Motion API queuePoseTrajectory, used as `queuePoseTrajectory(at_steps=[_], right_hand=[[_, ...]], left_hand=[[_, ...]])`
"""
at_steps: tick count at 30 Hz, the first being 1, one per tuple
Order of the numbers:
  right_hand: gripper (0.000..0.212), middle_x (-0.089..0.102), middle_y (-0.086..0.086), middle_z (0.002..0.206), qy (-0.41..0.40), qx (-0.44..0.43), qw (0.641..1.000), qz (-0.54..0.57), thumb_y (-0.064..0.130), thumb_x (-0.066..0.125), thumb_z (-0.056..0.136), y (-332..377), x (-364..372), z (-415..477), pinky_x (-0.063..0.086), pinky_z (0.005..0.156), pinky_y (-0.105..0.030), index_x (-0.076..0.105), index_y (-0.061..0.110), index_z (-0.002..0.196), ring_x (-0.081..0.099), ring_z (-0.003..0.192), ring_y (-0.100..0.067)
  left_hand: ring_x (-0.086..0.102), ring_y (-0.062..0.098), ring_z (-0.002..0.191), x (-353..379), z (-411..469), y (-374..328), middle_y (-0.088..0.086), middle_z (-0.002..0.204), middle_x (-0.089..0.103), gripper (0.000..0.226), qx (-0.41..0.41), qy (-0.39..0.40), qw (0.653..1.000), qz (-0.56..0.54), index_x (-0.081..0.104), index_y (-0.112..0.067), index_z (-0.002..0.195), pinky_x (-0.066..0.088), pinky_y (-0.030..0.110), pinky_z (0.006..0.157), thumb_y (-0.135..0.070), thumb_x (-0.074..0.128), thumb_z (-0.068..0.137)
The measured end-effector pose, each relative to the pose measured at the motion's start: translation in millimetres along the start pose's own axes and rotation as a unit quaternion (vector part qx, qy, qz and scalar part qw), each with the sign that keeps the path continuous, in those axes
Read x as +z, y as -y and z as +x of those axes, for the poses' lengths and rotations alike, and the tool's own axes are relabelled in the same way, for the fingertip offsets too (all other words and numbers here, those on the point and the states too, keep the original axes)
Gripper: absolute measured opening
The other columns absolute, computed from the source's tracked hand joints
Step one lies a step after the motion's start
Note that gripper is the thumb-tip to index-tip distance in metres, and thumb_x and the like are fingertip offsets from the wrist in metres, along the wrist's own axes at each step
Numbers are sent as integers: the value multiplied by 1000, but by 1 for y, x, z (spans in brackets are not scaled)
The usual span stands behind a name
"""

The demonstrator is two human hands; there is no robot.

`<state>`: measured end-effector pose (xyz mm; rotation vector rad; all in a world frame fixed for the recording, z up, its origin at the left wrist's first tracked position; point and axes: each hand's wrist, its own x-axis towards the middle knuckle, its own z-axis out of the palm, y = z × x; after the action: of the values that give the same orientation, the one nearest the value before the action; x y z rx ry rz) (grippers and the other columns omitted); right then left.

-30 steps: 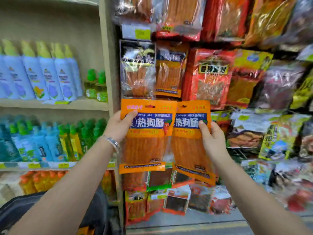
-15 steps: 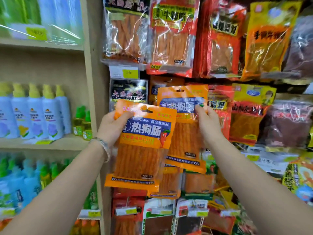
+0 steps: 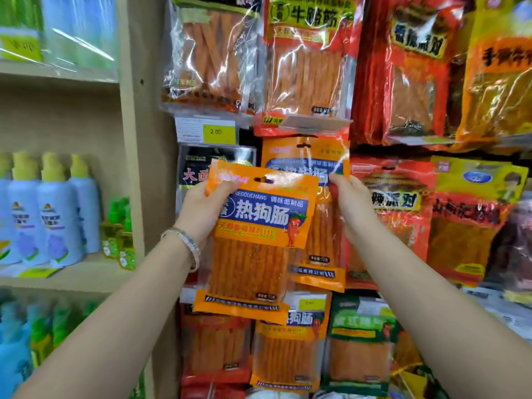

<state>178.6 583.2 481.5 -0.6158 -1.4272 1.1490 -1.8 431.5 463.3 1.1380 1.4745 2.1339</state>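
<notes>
**Now two orange packets are up at the snack rack**

Right, both hands are busy. The left hand (image 3: pixel 201 208) grips the front packet (image 3: pixel 256 246) by its upper left corner, fingers curled over the orange header. The right hand (image 3: pixel 352 205) pinches the rear packet (image 3: pixel 326 234) at its upper right edge. The front one sits tilted and overlaps the rear one, and both are held against the wall of hanging snack bags (image 3: pixel 411 82), just below the yellow price tag (image 3: pixel 218 133).

These look feather-light to me: thin, floppy film pouches that would bend and crackle under a thumb, and glossy enough to slide in the fingers. The header band at the top is the sensible place to hold, flat and stiffer than the rest (the hang hole is up there too), while the clear window lower down would crumple, and the sticks inside could snap if squeezed.

As for looks, they are a matching pair: bright orange borders, a blue banner with bold white characters, a little red chilli cartoon, and long orange-red sticks showing through the window.
</notes>
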Motion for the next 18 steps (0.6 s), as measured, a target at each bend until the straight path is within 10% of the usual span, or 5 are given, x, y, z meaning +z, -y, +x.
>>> queuePoseTrajectory(at_steps=[4, 12, 18], right_hand=[[11, 69, -2, 96, 21, 27, 999, 7, 35, 57, 85, -16, -2, 6, 47, 85, -45, 61, 24, 84, 62, 95, -27], [15, 65, 15, 100, 4, -125, 990, -71, 27, 63, 90, -27, -12, 7, 43, 68, -6, 63, 22, 104, 58, 89, 5], [8, 62, 21, 98, -16, -169, 985, -32, 34, 56, 91, -21, -24, -6, 44, 80, -18, 58, 38, 98, 58, 91, 4]], left_hand=[[69, 15, 59, 4, 12, 8, -1, 68, 72, 20, 2, 7, 1000, 11, 58, -26, 64, 51, 26, 49, -37, 70, 75], [70, 18, 63, 20, 23, 15, 1, 72, 73, 22, 10, 31, 999, 21, 58, -20, 76, 55, 34, 60, -39, 69, 76], [70, 30, 77, 36, 16, 11, 13, 87, 73, 56, 3, 22, 1000, 11, 53, -15, 91, 51, 57, 81, -53, 71, 54]])
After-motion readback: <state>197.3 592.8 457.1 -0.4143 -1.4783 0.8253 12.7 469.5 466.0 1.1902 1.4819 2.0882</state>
